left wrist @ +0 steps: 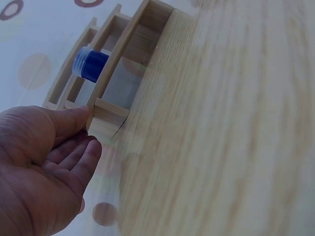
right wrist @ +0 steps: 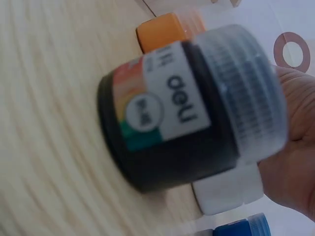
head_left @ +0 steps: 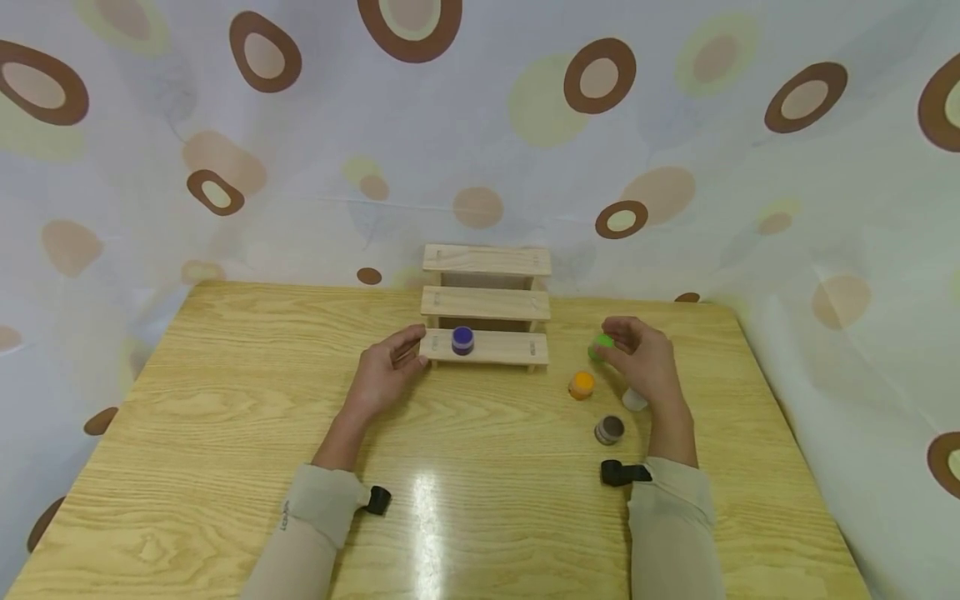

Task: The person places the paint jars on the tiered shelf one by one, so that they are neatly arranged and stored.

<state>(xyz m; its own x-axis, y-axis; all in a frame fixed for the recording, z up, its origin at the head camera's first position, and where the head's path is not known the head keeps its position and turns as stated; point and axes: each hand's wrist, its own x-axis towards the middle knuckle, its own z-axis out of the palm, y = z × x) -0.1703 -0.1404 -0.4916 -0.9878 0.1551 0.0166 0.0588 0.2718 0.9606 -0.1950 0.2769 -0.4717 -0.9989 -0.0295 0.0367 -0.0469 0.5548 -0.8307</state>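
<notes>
My left hand (head_left: 382,375) is at the left end of a small three-step wooden shelf (head_left: 487,304), its thumb and fingers holding the end of the lowest step. A paint jar with purple-blue paint (head_left: 462,340) stands upright on that step, left of its middle; the left wrist view shows its clear lid. To the right of the shelf, my right hand (head_left: 645,358) grips a green paint jar (head_left: 601,347) between thumb and fingers. That jar is hidden in the right wrist view, where a black paint jar (right wrist: 167,108) fills the foreground.
On the table (head_left: 487,467), near my right hand, stand an orange jar (head_left: 582,384), the dark jar and a white jar (head_left: 634,400) partly under the wrist. A blue jar (right wrist: 241,227) shows in the right wrist view. Patterned cloth (head_left: 480,125) hangs behind the shelf.
</notes>
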